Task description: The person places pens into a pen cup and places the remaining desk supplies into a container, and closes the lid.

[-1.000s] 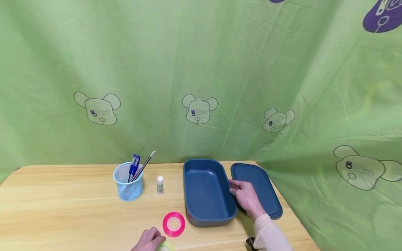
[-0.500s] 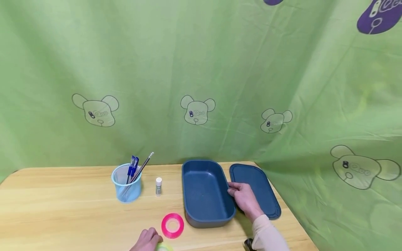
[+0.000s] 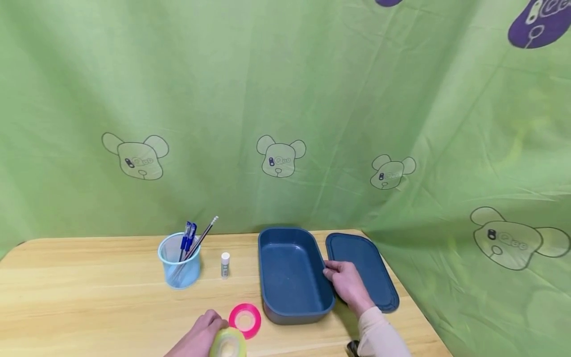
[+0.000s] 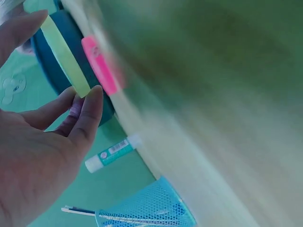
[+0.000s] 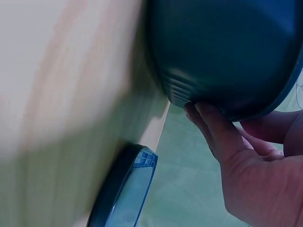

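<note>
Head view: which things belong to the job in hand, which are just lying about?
In the job, judging by the hands:
yellow roll, pinched by the left hand
blue box, touched by the right hand

Apparently just lying about:
pink roll
glue stick
pen cup
blue lid, possibly the box's

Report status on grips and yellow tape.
Left grip pinching yellow tape roll. Right grip touching side of blue box. Possible obstacle: pink tape roll beside blue box.

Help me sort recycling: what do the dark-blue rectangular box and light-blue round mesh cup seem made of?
Dark-blue box: probably satin plastic, given rounded corners and soft sheen. Light-blue cup: evenly coloured, finely holed mesh; coated metal or plastic, I cannot tell.
</note>
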Action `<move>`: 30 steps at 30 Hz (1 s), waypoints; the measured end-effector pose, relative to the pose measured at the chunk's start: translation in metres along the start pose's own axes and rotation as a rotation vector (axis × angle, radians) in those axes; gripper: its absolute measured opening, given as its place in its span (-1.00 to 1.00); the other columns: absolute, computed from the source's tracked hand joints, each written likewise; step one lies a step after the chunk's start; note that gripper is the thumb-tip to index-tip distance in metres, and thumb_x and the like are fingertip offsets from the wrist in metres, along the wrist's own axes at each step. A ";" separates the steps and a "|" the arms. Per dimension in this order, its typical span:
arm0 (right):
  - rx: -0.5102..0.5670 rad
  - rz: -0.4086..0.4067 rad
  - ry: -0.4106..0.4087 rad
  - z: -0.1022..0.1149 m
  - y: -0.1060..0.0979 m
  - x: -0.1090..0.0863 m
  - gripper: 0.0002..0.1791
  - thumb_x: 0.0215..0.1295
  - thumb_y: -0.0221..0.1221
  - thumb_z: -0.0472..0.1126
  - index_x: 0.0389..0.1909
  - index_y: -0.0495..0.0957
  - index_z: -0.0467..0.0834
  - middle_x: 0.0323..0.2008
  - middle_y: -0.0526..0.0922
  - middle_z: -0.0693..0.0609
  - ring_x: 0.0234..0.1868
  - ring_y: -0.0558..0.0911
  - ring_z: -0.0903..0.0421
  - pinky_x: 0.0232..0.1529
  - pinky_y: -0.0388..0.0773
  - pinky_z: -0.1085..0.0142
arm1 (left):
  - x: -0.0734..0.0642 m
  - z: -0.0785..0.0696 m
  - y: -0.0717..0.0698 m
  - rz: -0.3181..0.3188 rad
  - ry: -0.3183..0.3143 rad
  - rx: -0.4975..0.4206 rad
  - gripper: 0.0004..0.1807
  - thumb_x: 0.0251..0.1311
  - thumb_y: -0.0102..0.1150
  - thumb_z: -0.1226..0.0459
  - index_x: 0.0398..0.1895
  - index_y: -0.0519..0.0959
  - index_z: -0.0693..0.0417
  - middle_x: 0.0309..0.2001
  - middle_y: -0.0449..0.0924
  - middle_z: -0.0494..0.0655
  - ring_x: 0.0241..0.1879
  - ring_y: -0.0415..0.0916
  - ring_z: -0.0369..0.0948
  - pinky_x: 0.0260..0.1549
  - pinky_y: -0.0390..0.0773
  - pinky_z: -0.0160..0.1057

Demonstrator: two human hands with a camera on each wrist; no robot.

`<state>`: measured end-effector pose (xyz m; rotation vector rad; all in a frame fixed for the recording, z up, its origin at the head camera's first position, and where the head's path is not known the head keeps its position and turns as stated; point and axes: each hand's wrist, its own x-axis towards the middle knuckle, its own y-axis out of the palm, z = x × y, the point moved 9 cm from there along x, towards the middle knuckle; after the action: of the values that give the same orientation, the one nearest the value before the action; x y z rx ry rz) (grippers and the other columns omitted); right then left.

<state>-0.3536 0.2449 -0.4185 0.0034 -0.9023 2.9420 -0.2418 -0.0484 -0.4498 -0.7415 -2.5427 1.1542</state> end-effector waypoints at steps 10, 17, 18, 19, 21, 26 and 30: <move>-0.023 -0.016 -0.009 -0.001 0.000 0.000 -0.65 0.23 0.05 -0.32 0.03 0.45 -0.35 -0.08 0.56 -0.20 -0.01 0.50 -0.02 0.02 0.42 0.10 | 0.008 -0.022 -0.028 -0.123 -0.043 -0.026 -0.22 -0.31 0.43 0.00 -0.02 0.41 0.28 -0.16 0.24 -0.14 -0.17 0.29 -0.16 -0.14 0.51 -0.17; -0.037 -0.023 -0.017 -0.001 0.000 -0.002 -0.65 0.24 0.04 -0.32 0.04 0.44 -0.36 -0.07 0.55 -0.21 0.00 0.49 -0.03 0.02 0.42 0.09 | 0.025 -0.035 -0.045 -0.216 -0.082 -0.013 -0.21 -0.30 0.40 0.03 0.07 0.38 0.19 -0.07 0.25 -0.15 -0.12 0.31 -0.19 -0.10 0.49 -0.11; -0.038 -0.023 -0.017 -0.002 0.000 -0.002 -0.65 0.24 0.04 -0.32 0.04 0.44 -0.36 -0.07 0.55 -0.21 0.00 0.49 -0.03 0.02 0.42 0.09 | 0.028 -0.037 -0.046 -0.231 -0.075 -0.015 -0.21 -0.30 0.39 0.05 0.08 0.37 0.19 -0.06 0.24 -0.16 -0.12 0.31 -0.20 -0.09 0.49 -0.12; -0.039 -0.022 -0.017 -0.003 0.000 -0.001 -0.65 0.24 0.04 -0.32 0.04 0.45 -0.35 -0.07 0.55 -0.21 0.00 0.49 -0.03 0.03 0.42 0.09 | 0.032 -0.039 -0.047 -0.246 -0.061 -0.017 -0.20 -0.31 0.40 0.06 0.09 0.36 0.21 -0.06 0.25 -0.15 -0.13 0.32 -0.21 -0.09 0.48 -0.13; -0.043 -0.020 -0.018 -0.004 0.000 -0.001 -0.65 0.25 0.04 -0.31 0.04 0.45 -0.34 -0.07 0.55 -0.20 0.01 0.48 -0.03 0.03 0.42 0.09 | 0.040 -0.042 -0.046 -0.255 -0.050 -0.027 -0.18 -0.31 0.40 0.07 0.11 0.36 0.21 -0.07 0.26 -0.16 -0.16 0.33 -0.23 -0.11 0.48 -0.17; -0.051 -0.029 -0.021 -0.004 -0.001 -0.001 -0.65 0.24 0.05 -0.31 0.04 0.46 -0.33 -0.07 0.56 -0.18 -0.01 0.49 -0.01 0.02 0.42 0.10 | 0.065 -0.049 -0.046 -0.250 0.006 -0.072 -0.20 -0.28 0.41 0.06 0.10 0.36 0.20 -0.11 0.29 -0.15 -0.20 0.34 -0.24 -0.21 0.51 -0.27; -0.058 -0.028 -0.028 -0.002 -0.001 0.000 -0.65 0.23 0.05 -0.31 0.03 0.46 -0.34 -0.09 0.57 -0.17 -0.03 0.50 0.01 0.00 0.44 0.12 | 0.085 -0.056 -0.043 -0.229 0.034 -0.070 -0.21 -0.25 0.39 0.05 0.12 0.35 0.19 -0.09 0.28 -0.13 -0.20 0.33 -0.23 -0.25 0.50 -0.29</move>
<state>-0.3532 0.2470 -0.4201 0.0540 -0.9830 2.8955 -0.3044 0.0093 -0.3786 -0.4647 -2.5696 0.9743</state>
